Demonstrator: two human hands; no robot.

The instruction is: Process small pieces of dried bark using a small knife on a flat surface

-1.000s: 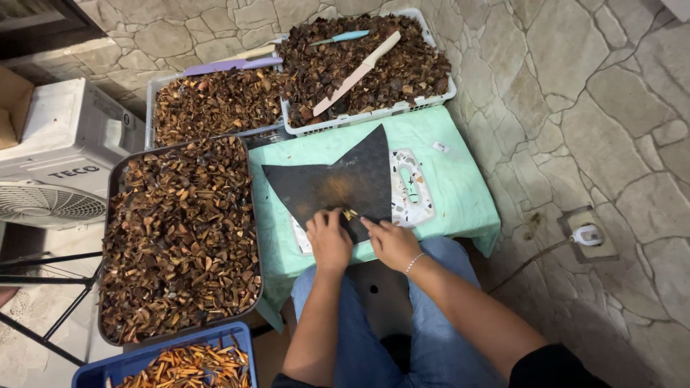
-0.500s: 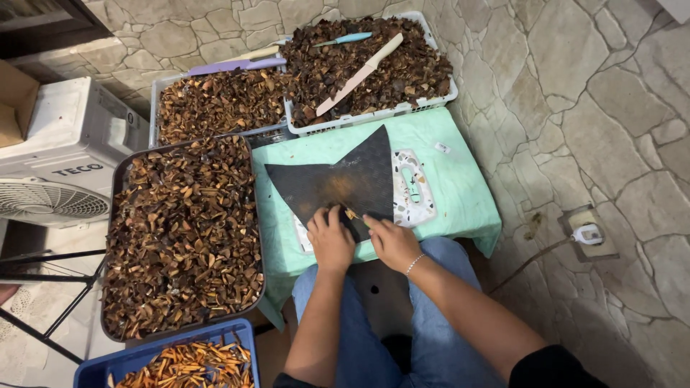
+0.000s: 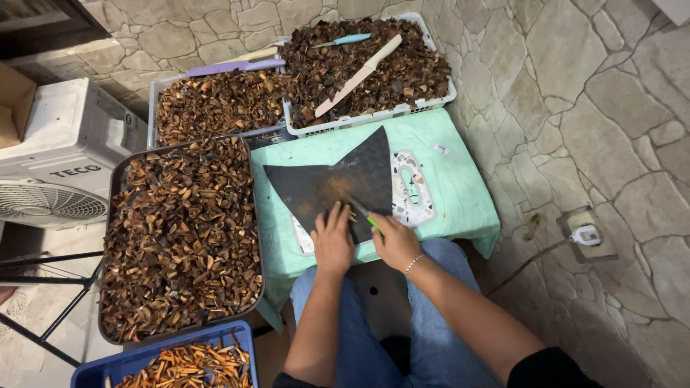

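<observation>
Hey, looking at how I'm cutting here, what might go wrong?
The knife in your right hand works close beside your left hand on the mat, so a slip might nick a finger. The mat overhangs the table edge near your lap and might shift under pressure.

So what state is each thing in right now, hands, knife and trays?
Left hand: pressed flat on the dark mat.
Right hand: closed on the green-handled knife.
Knife: blade tip down on the mat.
Dark tray: full of brown pieces.
White basket: full, knives lying on top.
</observation>
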